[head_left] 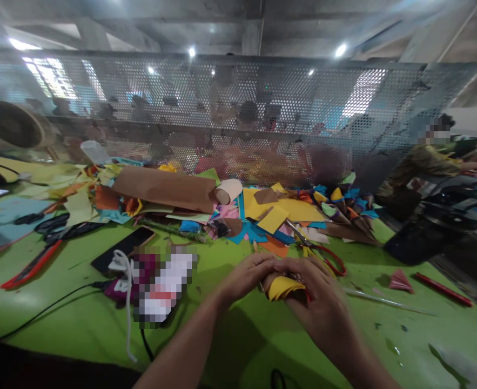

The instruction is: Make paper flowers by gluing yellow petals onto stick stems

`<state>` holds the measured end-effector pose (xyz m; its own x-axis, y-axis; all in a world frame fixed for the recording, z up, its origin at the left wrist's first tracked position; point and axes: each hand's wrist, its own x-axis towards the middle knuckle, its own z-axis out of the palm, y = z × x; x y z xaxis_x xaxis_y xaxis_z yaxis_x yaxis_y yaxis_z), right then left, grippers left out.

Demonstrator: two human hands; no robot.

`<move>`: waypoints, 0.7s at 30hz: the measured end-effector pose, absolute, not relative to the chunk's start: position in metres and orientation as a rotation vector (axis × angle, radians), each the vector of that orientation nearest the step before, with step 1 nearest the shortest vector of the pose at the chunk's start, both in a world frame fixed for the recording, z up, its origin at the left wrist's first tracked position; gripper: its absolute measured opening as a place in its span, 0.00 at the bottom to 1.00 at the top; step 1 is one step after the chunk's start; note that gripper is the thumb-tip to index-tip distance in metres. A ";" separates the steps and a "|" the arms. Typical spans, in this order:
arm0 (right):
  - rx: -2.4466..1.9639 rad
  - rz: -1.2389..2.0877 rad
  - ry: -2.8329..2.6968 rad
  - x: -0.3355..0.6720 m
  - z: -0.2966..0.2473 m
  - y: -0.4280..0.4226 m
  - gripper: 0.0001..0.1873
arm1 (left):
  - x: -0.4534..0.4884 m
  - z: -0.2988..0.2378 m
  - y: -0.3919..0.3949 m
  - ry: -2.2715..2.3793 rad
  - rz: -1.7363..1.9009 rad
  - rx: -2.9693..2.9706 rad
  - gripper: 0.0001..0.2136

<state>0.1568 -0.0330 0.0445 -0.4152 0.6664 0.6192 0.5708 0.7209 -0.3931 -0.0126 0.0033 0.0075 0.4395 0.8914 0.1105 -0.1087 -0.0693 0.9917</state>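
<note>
Both my hands meet over the green table (230,335), just right of centre. My left hand (244,276) has its fingers curled against a rolled piece of yellow paper (281,286). My right hand (317,294) wraps round the same yellow roll from the right, covering most of it. A bit of red shows at the roll's right end under my fingers; what it is I cannot make out. Red-handled scissors (331,259) lie just behind my right hand.
A heap of coloured paper scraps (270,216), a brown paper sheet (165,189) and several paper cones (343,208) fill the back. A phone (125,248), cables and large red-handled shears (39,254) lie left. A perforated metal screen (238,108) stands behind. A person (428,156) sits at right.
</note>
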 end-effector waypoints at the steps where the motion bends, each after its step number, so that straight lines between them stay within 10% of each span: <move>1: -0.930 0.154 -2.128 0.157 0.044 -0.033 0.19 | -0.013 0.008 0.003 0.767 0.968 1.387 0.14; 21: -0.954 0.449 -2.030 0.155 0.042 -0.028 0.23 | -0.014 0.007 0.005 0.784 0.944 1.517 0.18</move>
